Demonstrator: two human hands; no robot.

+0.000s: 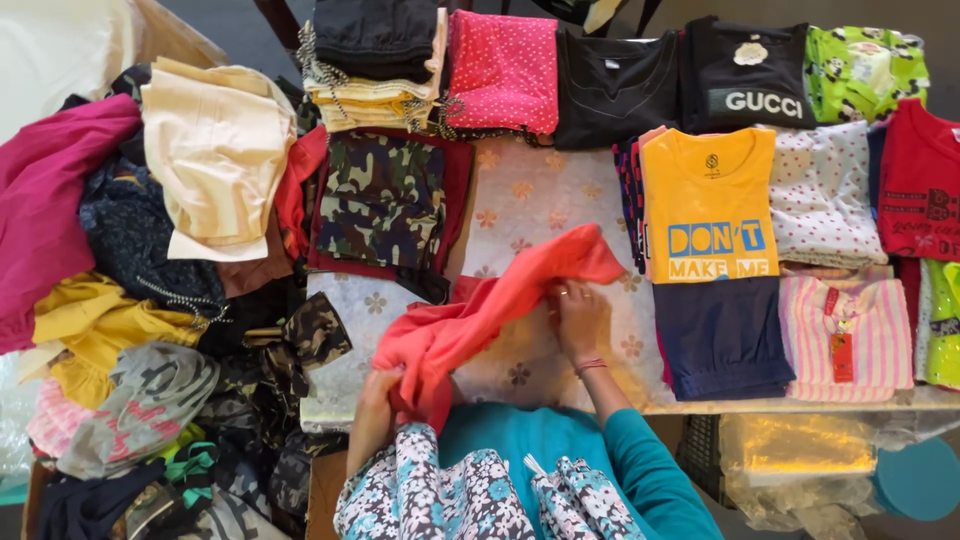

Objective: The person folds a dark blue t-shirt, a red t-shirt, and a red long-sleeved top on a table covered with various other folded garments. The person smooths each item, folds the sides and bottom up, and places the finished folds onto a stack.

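Two hands work a coral-red garment [480, 320] at centre frame on the bench [540, 200]: left hand [375, 400] clamped on its lower end, right hand [578, 318] pressing flat mid-cloth, long axis slanting toward upper right.

This looks like a small clothing shop or market stall. The desk [545, 200], covered with a pale flowered cloth, carries many folded children's garments laid in neat rows: an orange T-shirt [708, 205], a striped pink top [845, 335] with a red price tag [842, 355] hanging on it, and a camouflage piece [380, 200]. At the left lies a big loose heap of unsorted clothes [130, 300].
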